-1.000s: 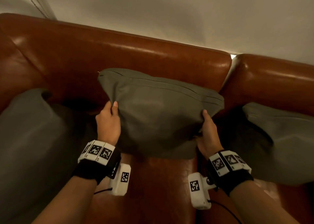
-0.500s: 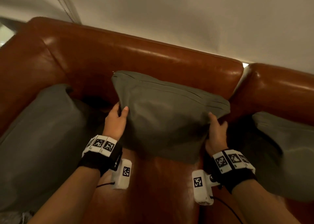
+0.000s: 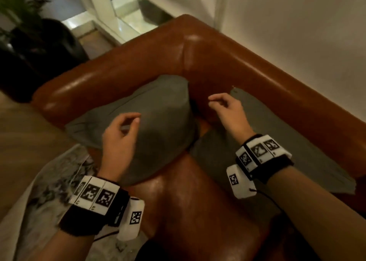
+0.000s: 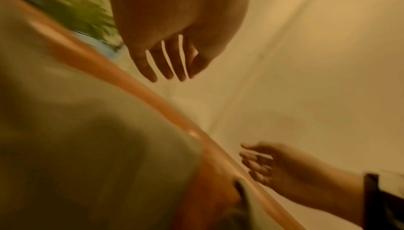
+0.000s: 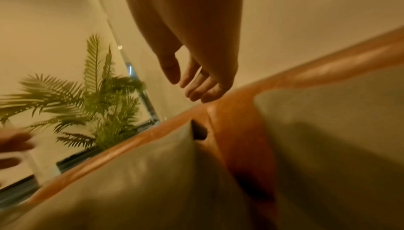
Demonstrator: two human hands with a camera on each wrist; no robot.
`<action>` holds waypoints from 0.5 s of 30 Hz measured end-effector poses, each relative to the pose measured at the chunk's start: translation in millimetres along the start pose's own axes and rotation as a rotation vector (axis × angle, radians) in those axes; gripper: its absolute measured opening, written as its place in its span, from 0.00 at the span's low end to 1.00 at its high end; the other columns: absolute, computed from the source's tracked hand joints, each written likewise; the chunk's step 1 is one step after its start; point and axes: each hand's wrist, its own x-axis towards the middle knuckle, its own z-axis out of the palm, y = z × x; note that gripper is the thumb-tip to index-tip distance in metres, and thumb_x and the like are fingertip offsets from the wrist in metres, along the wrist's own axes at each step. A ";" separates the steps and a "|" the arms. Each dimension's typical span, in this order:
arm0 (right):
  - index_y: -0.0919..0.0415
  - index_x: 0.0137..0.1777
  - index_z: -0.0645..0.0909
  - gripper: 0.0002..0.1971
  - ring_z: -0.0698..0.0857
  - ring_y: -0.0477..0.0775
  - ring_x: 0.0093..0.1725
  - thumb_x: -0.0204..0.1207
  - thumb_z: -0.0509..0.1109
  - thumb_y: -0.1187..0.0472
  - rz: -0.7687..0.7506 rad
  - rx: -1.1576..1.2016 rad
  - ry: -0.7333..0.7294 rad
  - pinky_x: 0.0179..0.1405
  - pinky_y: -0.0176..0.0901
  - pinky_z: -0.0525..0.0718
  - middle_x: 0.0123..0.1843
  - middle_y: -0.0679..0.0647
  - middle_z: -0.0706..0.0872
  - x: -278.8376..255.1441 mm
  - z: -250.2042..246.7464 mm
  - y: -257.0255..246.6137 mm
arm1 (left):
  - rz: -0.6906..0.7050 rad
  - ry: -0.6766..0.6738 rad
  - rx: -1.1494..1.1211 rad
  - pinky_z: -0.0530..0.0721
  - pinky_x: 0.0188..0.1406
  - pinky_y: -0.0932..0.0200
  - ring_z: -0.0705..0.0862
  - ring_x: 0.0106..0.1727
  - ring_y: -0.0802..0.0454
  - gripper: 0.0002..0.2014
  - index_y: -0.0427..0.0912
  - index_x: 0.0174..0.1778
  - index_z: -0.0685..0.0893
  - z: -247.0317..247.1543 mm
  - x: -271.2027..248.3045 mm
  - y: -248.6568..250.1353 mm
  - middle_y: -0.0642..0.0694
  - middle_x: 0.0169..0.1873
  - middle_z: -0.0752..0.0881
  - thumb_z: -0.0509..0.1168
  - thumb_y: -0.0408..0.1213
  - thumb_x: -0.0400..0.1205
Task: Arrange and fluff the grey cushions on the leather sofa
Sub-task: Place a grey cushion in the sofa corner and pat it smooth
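A grey cushion [image 3: 158, 126] leans in the corner of the brown leather sofa [image 3: 208, 67], against the left armrest. A second grey cushion [image 3: 281, 142] leans on the backrest to its right. My left hand [image 3: 126, 122] hovers just over the corner cushion, fingers loosely curled, holding nothing. My right hand [image 3: 219, 102] hangs in the air above the gap between the two cushions, also empty. The wrist views show the left hand's fingers [image 4: 166, 66] and the right hand's fingers [image 5: 196, 88] relaxed and apart from the cushions [image 5: 135, 181].
A dark pot with a palm-like plant [image 3: 29, 43] stands beyond the left armrest. A patterned rug [image 3: 49, 191] lies on the floor at the lower left. The pale wall [image 3: 297, 23] runs behind the backrest. Bare seat leather [image 3: 188, 201] shows in front.
Both hands have let go of the middle cushion and moved left. My view has swung left to the sofa's corner, where another cushion sits.
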 end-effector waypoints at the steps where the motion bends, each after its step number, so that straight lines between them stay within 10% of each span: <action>1: 0.51 0.55 0.82 0.07 0.83 0.39 0.46 0.81 0.68 0.60 0.032 0.000 -0.038 0.44 0.31 0.78 0.44 0.43 0.84 12.1 16.8 0.3 | -0.077 0.097 0.030 0.81 0.62 0.53 0.82 0.58 0.54 0.07 0.47 0.54 0.85 -15.9 0.7 -20.9 0.46 0.54 0.86 0.63 0.40 0.84; 5: 0.55 0.77 0.67 0.28 0.82 0.53 0.62 0.80 0.70 0.53 0.222 0.053 -0.094 0.67 0.51 0.79 0.66 0.53 0.82 57.6 70.8 5.6 | -0.276 0.257 0.331 0.64 0.68 0.57 0.70 0.69 0.40 0.14 0.42 0.62 0.80 -55.2 0.0 -82.3 0.36 0.65 0.76 0.65 0.43 0.83; 9: 0.59 0.84 0.56 0.45 0.73 0.62 0.76 0.75 0.69 0.37 0.372 0.088 -0.081 0.76 0.58 0.72 0.81 0.58 0.69 90.7 107.7 11.3 | -0.402 0.336 0.038 0.66 0.75 0.56 0.65 0.74 0.50 0.36 0.40 0.80 0.58 -59.4 9.0 -104.5 0.38 0.79 0.57 0.67 0.46 0.81; 12: 0.64 0.78 0.69 0.52 0.80 0.62 0.68 0.63 0.68 0.25 0.426 0.137 0.001 0.72 0.60 0.76 0.71 0.56 0.80 107.3 121.8 15.5 | -0.551 0.312 -0.296 0.76 0.70 0.51 0.79 0.67 0.51 0.25 0.40 0.73 0.74 -52.2 25.5 -112.9 0.46 0.68 0.79 0.64 0.50 0.82; 15: 0.65 0.68 0.80 0.35 0.85 0.60 0.62 0.73 0.68 0.36 0.264 -0.040 0.159 0.67 0.50 0.80 0.61 0.57 0.87 117.3 124.5 5.2 | -0.607 0.414 -0.253 0.80 0.50 0.55 0.85 0.53 0.43 0.21 0.35 0.55 0.84 -50.0 38.9 -112.0 0.40 0.51 0.86 0.61 0.51 0.84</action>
